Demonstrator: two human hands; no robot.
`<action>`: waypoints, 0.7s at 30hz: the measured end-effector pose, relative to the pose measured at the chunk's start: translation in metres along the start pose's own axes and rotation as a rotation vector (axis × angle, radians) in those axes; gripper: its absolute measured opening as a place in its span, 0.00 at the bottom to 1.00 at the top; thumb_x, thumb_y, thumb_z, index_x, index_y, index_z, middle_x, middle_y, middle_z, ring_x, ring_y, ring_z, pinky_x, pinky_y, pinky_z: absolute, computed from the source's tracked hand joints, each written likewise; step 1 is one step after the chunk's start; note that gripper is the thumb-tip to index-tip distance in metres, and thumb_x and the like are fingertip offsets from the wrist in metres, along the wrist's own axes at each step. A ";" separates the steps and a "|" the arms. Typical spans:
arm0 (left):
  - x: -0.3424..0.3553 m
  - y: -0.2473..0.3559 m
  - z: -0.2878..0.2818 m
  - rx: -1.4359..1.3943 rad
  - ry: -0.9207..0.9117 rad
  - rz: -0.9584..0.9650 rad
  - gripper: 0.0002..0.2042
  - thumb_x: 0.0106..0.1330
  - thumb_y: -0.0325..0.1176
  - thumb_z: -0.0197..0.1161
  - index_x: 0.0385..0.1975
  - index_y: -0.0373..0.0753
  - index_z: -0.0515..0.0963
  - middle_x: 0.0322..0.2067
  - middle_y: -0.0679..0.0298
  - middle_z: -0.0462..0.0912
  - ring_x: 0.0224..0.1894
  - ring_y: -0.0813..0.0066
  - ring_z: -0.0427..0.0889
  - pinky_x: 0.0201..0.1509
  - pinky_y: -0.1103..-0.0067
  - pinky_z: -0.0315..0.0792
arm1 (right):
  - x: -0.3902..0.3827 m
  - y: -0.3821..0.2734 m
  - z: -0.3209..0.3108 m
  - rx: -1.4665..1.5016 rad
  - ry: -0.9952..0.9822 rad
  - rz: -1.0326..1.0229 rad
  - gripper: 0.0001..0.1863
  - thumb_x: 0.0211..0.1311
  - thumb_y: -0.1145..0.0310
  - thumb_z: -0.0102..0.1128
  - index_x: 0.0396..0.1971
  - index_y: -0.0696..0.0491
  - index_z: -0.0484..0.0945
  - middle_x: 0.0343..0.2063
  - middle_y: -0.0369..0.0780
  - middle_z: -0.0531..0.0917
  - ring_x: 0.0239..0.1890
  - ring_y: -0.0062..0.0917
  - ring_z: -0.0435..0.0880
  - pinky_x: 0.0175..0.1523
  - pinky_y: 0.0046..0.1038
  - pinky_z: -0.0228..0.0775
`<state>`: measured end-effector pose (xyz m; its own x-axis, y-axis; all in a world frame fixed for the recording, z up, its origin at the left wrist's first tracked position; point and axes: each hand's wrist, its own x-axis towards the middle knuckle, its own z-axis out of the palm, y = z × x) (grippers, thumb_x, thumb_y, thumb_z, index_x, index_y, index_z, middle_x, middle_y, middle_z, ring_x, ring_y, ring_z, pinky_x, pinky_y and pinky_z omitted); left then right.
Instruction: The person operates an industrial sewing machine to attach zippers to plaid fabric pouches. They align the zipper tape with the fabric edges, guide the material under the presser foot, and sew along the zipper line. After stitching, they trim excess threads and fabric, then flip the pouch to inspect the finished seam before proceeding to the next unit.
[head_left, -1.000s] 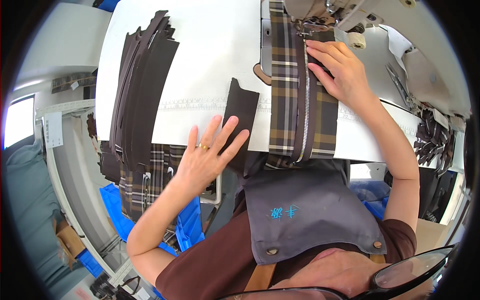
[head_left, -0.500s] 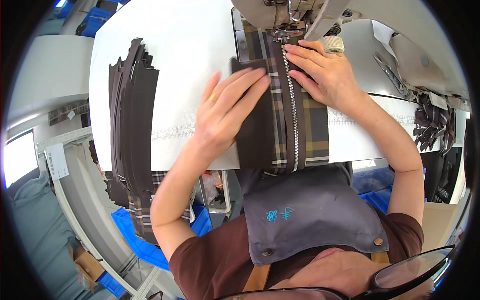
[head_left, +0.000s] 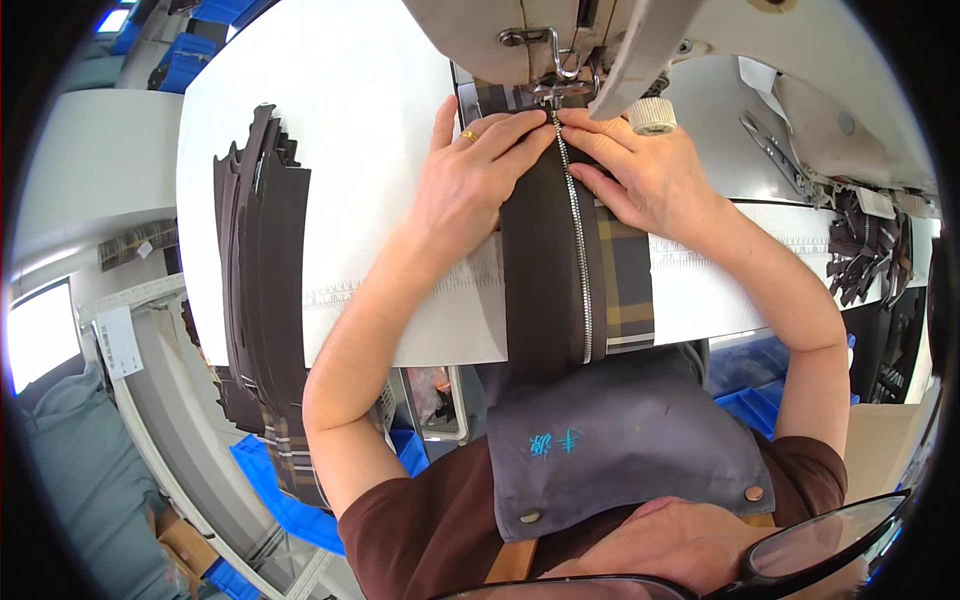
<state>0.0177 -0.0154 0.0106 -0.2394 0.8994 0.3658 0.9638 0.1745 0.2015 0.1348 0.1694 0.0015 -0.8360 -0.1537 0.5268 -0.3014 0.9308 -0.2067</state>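
A metal-toothed zipper (head_left: 583, 270) on dark tape runs lengthwise over a plaid fabric panel (head_left: 629, 270), its far end by the sewing machine's presser foot (head_left: 553, 92). Along the zipper's left side lies a dark brown fabric strip (head_left: 537, 290), covering the panel there. My left hand (head_left: 465, 180) rests with fingers stretched over the strip, fingertips at the zipper's edge just before the foot; its thumb is hidden. From the other side my right hand (head_left: 655, 170) lays extended fingers on the zipper tape, thumb apart and lower down beside the teeth.
The sewing machine head (head_left: 475, 35) overhangs the far side of the white table (head_left: 400, 330). A stack of dark strips (head_left: 265, 250) hangs over the near edge at left. Scissors (head_left: 775, 150) and a bundle of dark pieces (head_left: 868, 240) are at right. Blue bins (head_left: 290, 500) stand below.
My left hand has brought the dark strip rightward onto the panel, against the zipper. Its fingers have come closer together near the foot. My right hand has shifted slightly left and nearer.
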 end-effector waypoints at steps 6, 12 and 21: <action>0.001 0.001 0.000 -0.025 0.027 -0.011 0.18 0.52 0.26 0.58 0.46 0.43 0.80 0.50 0.63 0.77 0.47 0.67 0.77 0.60 0.68 0.58 | 0.001 0.001 -0.002 0.033 0.010 -0.006 0.15 0.47 0.67 0.67 0.37 0.54 0.79 0.31 0.36 0.80 0.38 0.31 0.76 0.46 0.30 0.68; -0.001 0.001 0.002 -0.122 0.027 -0.038 0.24 0.49 0.16 0.55 0.48 0.45 0.77 0.52 0.65 0.73 0.53 0.64 0.73 0.64 0.47 0.50 | 0.001 0.002 0.000 0.021 0.026 -0.018 0.15 0.47 0.67 0.67 0.37 0.54 0.79 0.31 0.37 0.80 0.37 0.31 0.76 0.45 0.31 0.69; -0.002 -0.001 0.001 -0.095 -0.038 -0.042 0.27 0.47 0.18 0.59 0.51 0.46 0.75 0.57 0.64 0.71 0.55 0.65 0.72 0.64 0.45 0.49 | -0.001 0.003 -0.001 0.032 -0.013 -0.013 0.19 0.46 0.67 0.67 0.41 0.54 0.77 0.32 0.37 0.79 0.35 0.32 0.75 0.43 0.31 0.69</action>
<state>0.0172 -0.0170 0.0087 -0.2733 0.9067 0.3213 0.9370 0.1755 0.3019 0.1350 0.1730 0.0012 -0.8380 -0.1698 0.5186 -0.3262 0.9178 -0.2265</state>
